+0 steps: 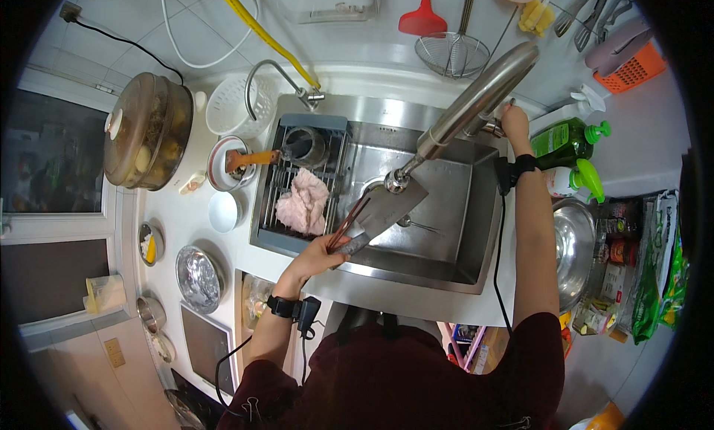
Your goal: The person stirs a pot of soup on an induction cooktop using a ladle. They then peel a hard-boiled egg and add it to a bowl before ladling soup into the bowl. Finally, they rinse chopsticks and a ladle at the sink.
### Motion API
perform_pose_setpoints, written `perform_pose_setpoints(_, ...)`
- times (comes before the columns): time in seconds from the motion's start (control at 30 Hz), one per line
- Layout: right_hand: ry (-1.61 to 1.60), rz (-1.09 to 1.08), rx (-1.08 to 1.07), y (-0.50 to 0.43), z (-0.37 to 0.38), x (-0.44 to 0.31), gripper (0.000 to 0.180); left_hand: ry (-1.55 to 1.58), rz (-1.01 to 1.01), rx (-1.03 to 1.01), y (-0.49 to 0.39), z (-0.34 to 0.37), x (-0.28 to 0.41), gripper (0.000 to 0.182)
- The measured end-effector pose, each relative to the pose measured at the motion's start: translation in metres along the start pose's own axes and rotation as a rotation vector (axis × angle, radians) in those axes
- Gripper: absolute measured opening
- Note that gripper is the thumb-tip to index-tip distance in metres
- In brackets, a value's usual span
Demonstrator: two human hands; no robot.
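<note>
Over the left part of a stainless steel sink, my left hand grips a cleaver by its handle, together with a pair of dark chopsticks. The blade lies under the spray head of a tall faucet. My right hand is closed around the faucet's lever at the back right. A metal utensil, partly hidden by the blade, lies on the sink bottom. A crumpled pale pink cloth rests on the grey drain rack beside my left hand.
A glass jar and a wooden-handled brush lie by the rack. Bowls, including a metal one, and a large lidded steamer stand left. Green soap bottle, spray bottle and steel basin stand right.
</note>
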State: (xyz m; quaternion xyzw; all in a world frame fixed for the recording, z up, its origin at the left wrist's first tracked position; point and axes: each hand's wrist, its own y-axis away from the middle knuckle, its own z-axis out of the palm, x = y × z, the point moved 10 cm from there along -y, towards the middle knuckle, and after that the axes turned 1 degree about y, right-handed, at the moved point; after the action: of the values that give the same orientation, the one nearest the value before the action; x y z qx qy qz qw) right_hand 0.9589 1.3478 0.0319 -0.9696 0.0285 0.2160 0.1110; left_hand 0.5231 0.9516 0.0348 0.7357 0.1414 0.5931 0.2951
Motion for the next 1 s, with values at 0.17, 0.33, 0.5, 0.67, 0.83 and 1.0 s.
perform_pose_setpoints(0.17,-0.208,0.103,0.034,0.012,0.002,0.021,0.059,0.015,0.007,0.006,-0.007,0.010,0.000,0.049)
perform_pose_setpoints(0.33,-0.254,0.177,-0.038,0.012,0.013,0.028,0.058,-0.001,0.071,0.060,-0.004,0.014,0.004,0.048)
perform_pose_setpoints(0.5,-0.259,0.167,-0.019,0.010,0.014,0.027,0.058,-0.027,0.082,0.142,0.006,0.003,-0.001,0.049)
perform_pose_setpoints(0.67,-0.351,0.206,-0.032,0.014,0.013,0.031,0.057,0.061,0.065,0.197,0.011,-0.009,-0.009,0.049)
perform_pose_setpoints(0.83,-0.446,0.214,-0.209,0.040,0.023,0.017,0.057,0.066,0.080,0.263,0.006,-0.009,-0.008,0.048)
perform_pose_setpoints(1.0,-0.256,-0.081,0.194,0.165,-0.010,-0.041,0.056,0.104,0.105,0.243,-0.030,0.008,0.003,0.047)
